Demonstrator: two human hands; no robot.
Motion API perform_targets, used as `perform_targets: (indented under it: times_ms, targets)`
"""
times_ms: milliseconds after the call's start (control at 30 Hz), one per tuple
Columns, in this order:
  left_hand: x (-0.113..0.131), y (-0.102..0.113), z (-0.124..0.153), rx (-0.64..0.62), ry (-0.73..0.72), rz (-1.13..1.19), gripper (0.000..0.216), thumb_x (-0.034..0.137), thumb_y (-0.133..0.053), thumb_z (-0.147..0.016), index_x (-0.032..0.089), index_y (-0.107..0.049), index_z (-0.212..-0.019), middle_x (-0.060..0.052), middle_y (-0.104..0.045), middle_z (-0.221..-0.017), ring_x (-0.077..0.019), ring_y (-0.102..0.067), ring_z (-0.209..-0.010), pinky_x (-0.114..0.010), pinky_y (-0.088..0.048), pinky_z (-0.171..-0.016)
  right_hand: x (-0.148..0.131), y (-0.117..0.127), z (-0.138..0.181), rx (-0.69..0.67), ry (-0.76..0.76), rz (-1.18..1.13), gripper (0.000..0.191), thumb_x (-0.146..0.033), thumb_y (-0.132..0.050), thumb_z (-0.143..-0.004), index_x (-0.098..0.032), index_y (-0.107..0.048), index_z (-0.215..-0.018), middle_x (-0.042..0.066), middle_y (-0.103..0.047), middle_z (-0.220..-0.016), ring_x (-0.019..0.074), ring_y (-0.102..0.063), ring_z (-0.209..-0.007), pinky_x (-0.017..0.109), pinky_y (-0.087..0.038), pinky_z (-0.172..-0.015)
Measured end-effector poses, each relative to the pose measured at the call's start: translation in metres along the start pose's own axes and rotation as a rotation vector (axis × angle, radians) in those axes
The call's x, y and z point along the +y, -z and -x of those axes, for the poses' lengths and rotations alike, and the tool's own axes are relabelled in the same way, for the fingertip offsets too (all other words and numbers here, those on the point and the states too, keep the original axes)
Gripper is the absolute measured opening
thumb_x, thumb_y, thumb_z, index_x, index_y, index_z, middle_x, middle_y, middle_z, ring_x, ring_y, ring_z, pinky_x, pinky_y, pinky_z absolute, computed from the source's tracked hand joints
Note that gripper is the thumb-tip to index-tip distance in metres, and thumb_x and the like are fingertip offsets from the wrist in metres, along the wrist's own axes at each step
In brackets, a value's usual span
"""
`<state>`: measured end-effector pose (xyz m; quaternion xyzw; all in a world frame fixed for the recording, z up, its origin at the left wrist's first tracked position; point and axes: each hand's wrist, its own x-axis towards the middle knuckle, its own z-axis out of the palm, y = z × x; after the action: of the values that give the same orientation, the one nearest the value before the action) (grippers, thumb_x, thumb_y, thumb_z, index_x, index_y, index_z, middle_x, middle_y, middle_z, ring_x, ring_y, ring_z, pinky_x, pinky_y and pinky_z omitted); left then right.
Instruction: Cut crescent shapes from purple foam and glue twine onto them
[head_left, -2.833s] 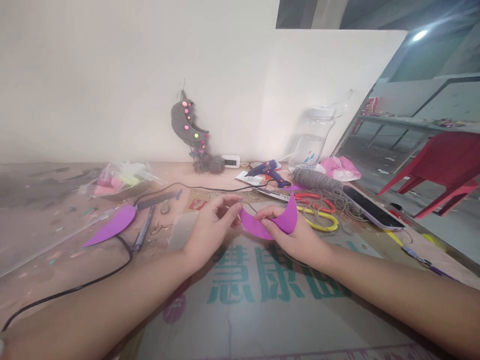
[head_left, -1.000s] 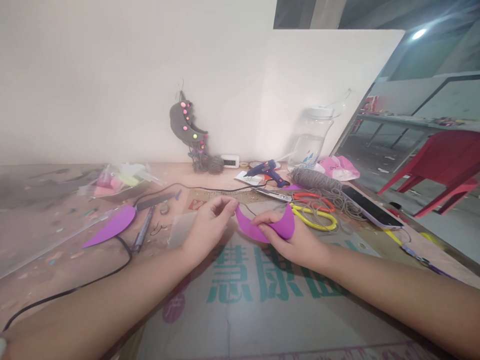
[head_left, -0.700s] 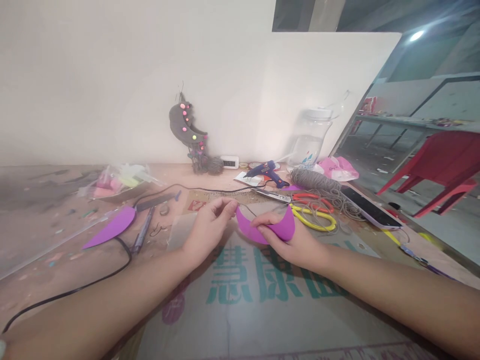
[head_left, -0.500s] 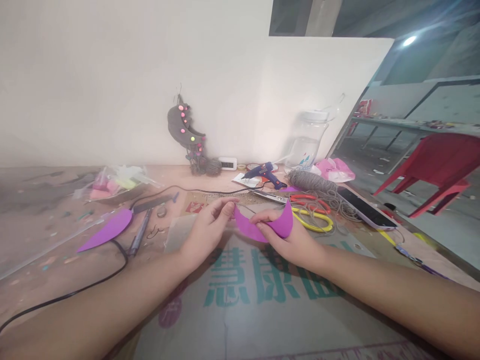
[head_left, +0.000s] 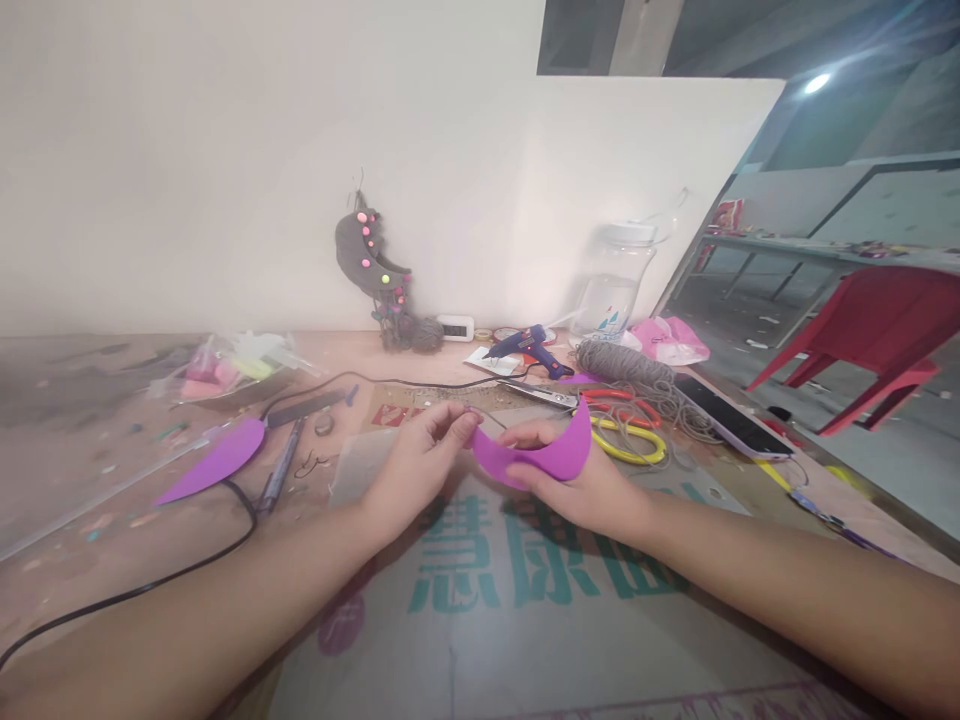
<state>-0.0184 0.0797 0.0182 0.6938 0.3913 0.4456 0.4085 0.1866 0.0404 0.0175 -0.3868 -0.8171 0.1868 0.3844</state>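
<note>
A purple crescent-shaped sheet piece (head_left: 559, 456), perhaps foam or paper, is held up between both hands above the printed board. My left hand (head_left: 427, 445) pinches its left tip between thumb and fingers. My right hand (head_left: 577, 490) grips the middle from below, thumb on the near side and fingers behind. Just beyond lie scissors with red and yellow handles (head_left: 637, 440). To the left, a second purple piece (head_left: 217, 462) rests on the table beside a marker pen (head_left: 281, 468).
Behind the hands are a blue glue gun (head_left: 529, 345), a grey yarn skein (head_left: 622, 362), a phone (head_left: 731, 415) and a water bottle (head_left: 611, 285). A decorated grey crescent (head_left: 367, 250) hangs on the wall. A black cable (head_left: 150, 575) crosses the left side.
The crescent has turned slightly in my hands, and its right part now shows more of its face. My right thumb has shifted along it. The left hand has barely moved.
</note>
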Motion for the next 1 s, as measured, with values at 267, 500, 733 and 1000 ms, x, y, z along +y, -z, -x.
perform_targets:
  times_ms: [267,500,733,1000]
  targets:
    - [0.001,0.000,0.001,-0.011,0.032,0.058,0.033,0.048,-0.055,-0.091,0.017,-0.062,-0.082,0.002,-0.060,-0.071,-0.0124,-0.053,-0.065,-0.024,-0.044,-0.064,-0.002,0.005,-0.001,-0.274,0.092,0.056,0.088,-0.027,-0.069,-0.085,-0.026,-0.019,-0.157,0.013,-0.055,-0.133,0.0229,-0.060,-0.112,0.039,-0.050,-0.097]
    - [0.000,-0.004,0.001,-0.055,0.148,0.136,0.032,0.049,-0.058,-0.088,0.017,-0.065,-0.091,0.004,-0.054,-0.065,-0.0106,-0.045,-0.053,-0.022,-0.035,-0.047,0.010,-0.002,-0.006,0.140,-0.061,-0.021,0.023,-0.025,-0.054,-0.091,-0.022,-0.056,-0.114,0.002,-0.054,-0.086,0.0158,-0.056,-0.078,0.029,-0.049,-0.070]
    - [0.002,-0.006,0.008,-0.106,0.176,0.082,0.030,0.050,-0.059,-0.088,0.020,-0.063,-0.088,0.004,-0.053,-0.061,-0.0110,-0.046,-0.050,-0.022,-0.035,-0.046,0.015,-0.002,-0.014,0.184,-0.081,-0.057,0.017,-0.035,-0.059,-0.089,-0.019,-0.065,-0.090,0.003,-0.057,-0.080,0.0152,-0.054,-0.070,0.029,-0.046,-0.065]
    - [0.007,-0.006,0.010,-0.210,0.129,0.074,0.032,0.050,-0.063,-0.087,0.019,-0.060,-0.079,0.004,-0.053,-0.062,-0.0097,-0.047,-0.053,-0.020,-0.037,-0.048,0.006,-0.001,-0.016,-0.065,-0.107,-0.109,0.016,-0.031,-0.063,-0.086,-0.018,-0.067,-0.079,0.003,-0.062,-0.081,0.0140,-0.056,-0.073,0.028,-0.046,-0.068]
